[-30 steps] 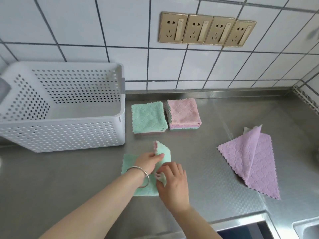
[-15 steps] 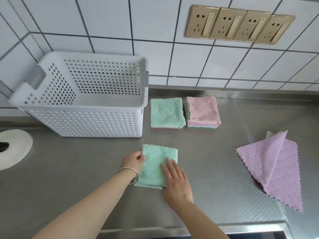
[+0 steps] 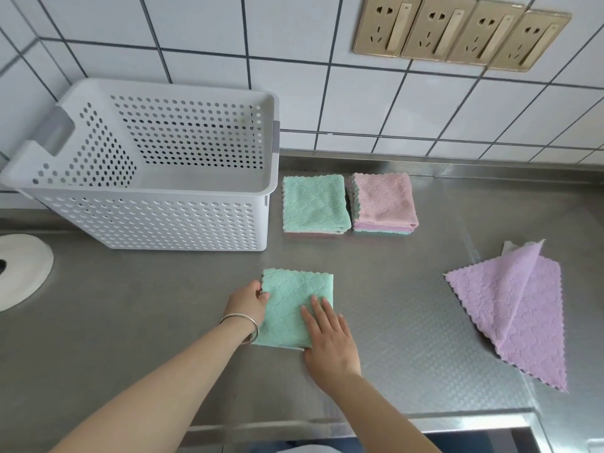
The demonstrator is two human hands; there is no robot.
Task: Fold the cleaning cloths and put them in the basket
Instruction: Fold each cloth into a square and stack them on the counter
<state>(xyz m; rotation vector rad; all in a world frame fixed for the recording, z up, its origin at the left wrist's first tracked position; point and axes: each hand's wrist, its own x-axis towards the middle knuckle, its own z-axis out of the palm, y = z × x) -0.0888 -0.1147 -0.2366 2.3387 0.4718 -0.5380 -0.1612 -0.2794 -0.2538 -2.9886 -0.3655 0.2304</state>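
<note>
A green cloth (image 3: 294,295) lies folded into a square on the steel counter in front of me. My left hand (image 3: 246,302), with a bangle on the wrist, pinches its left edge. My right hand (image 3: 328,341) lies flat on its lower right part, fingers spread. The white perforated basket (image 3: 153,220) stands at the back left, with no cloths visible inside. Next to it are two stacks of folded cloths, one with green on top (image 3: 313,204), one with pink on top (image 3: 384,202). A purple cloth (image 3: 516,308) lies loosely folded into a triangle at the right.
The tiled wall with a row of gold sockets (image 3: 461,31) runs behind the counter. A white round object (image 3: 19,269) sits at the left edge. The counter's front edge (image 3: 359,423) is close below my arms.
The green cloth went from half-folded with a raised flap to a flat folded square. My right hand now presses flat on it, my left holds its left edge. The view shifted left.
</note>
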